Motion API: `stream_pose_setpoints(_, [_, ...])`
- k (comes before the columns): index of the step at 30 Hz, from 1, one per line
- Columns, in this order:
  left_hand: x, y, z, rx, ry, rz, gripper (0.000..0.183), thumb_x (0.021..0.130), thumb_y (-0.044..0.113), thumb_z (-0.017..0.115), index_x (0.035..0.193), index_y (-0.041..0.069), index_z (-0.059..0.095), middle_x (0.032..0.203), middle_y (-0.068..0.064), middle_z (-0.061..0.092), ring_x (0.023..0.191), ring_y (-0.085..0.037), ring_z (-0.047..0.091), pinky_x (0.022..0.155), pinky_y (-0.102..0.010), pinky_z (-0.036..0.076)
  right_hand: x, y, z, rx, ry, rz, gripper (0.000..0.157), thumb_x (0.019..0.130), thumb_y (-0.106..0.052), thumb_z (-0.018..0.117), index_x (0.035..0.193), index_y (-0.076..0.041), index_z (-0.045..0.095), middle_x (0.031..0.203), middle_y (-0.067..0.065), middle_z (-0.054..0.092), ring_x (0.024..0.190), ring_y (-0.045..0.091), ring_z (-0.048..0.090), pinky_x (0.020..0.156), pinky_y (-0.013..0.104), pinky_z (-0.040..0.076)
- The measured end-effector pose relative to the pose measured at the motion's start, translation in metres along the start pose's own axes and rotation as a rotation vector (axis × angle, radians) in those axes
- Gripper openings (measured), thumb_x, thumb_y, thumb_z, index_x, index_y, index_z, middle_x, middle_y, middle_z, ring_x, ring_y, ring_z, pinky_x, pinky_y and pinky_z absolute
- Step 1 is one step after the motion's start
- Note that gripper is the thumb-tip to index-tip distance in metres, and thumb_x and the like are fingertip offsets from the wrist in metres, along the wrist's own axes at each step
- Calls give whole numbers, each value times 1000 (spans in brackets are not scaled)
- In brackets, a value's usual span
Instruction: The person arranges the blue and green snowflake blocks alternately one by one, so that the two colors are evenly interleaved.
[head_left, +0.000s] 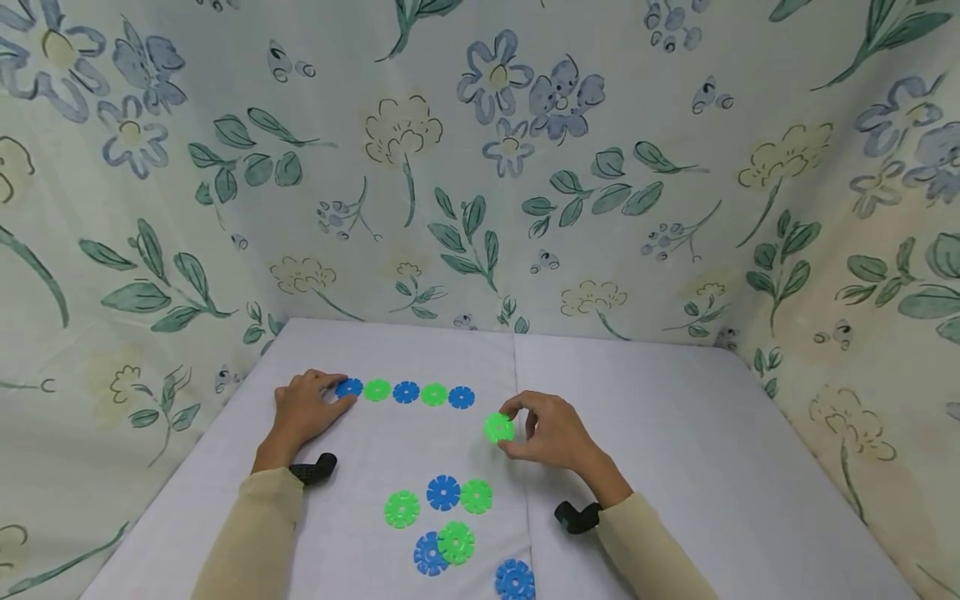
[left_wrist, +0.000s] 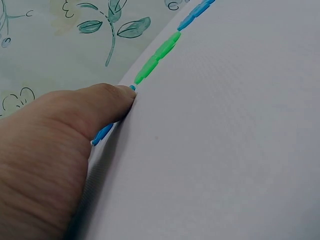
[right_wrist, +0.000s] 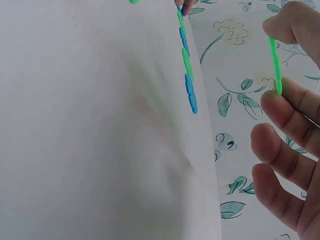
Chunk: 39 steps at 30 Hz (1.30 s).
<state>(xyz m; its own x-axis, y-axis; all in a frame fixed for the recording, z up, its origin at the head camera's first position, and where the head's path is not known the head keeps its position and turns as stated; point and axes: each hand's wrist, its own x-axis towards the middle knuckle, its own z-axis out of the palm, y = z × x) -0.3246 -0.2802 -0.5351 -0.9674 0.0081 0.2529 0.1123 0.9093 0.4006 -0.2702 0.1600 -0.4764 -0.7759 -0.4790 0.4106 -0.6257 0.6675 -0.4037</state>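
1. A white table [head_left: 645, 408] fills the lower scene, a thin line (a crease or seam, I cannot tell which) running down its middle.
2. Behind and on both sides hangs pale cloth [head_left: 337, 217] printed with blue and yellow flowers and green leaves.
3. Near the table's far left, five flat notched discs form a row, blue and green by turns.
4. The left hand [head_left: 306, 408] pinches the row's leftmost blue disc [head_left: 350, 387] between thumb and finger.
5. The right hand [head_left: 553, 432] pinches a green disc [head_left: 495, 422] by its edge, raised above the table, near the row's right end.
6. Six loose discs lie nearer the person, one green disc [head_left: 457, 533] overlapping a blue one [head_left: 425, 552].
7. Beige sleeves [head_left: 251, 533] cover both forearms.
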Motion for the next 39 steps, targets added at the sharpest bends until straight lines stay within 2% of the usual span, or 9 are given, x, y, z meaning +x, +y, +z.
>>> stream_pose_setpoints(9, [-1, 2, 0, 1, -8, -9, 60, 89, 54, 68, 135, 17, 64, 127, -19, 60, 116, -40, 53, 91, -61, 31, 27, 12, 6, -5, 80, 111, 40, 72, -41, 86, 105, -23, 72, 99, -6, 72, 60, 2, 53, 54, 22, 45])
stream_pose_setpoints(14, [0, 4, 0, -5, 2, -7, 58, 89, 52, 69, 134, 16, 64, 129, -19, 60, 118, -41, 52, 92, -62, 31, 41, 16, 13, 54, 116, 192, 39, 74, -42, 86, 105, -23, 73, 100, -4, 71, 63, 8, 56, 55, 26, 47])
stream_pose_setpoints(20, [0, 3, 0, 0, 4, -13, 59, 89, 54, 69, 134, 17, 64, 128, -19, 60, 117, -40, 52, 91, -61, 31, 53, 21, 28, 89, 113, 304, 38, 75, -45, 84, 106, -25, 72, 101, -4, 71, 68, 9, 58, 60, 27, 47])
stream_pose_setpoints(26, [1, 4, -1, -1, 10, -5, 58, 88, 53, 69, 133, 17, 65, 127, -18, 61, 116, -39, 53, 90, -60, 32, 55, 25, 39, 86, 110, 394, 37, 77, -45, 82, 105, -22, 72, 98, -6, 70, 77, 13, 58, 70, 30, 47])
stream_pose_setpoints(33, [2, 5, -2, -8, 20, -6, 55, 89, 50, 70, 133, 17, 65, 125, -17, 61, 115, -39, 53, 91, -60, 31, 55, 28, 47, 133, 103, 443, 39, 77, -45, 81, 105, -18, 72, 97, -4, 71, 89, 18, 59, 81, 37, 48])
stream_pose_setpoints(39, [-1, 4, -1, -25, 18, -12, 55, 88, 49, 71, 133, 17, 66, 125, -18, 61, 115, -39, 53, 90, -60, 31, 55, 31, 53, 106, 107, 477, 40, 76, -45, 83, 102, -17, 73, 96, -2, 72, 90, 18, 62, 84, 40, 50])
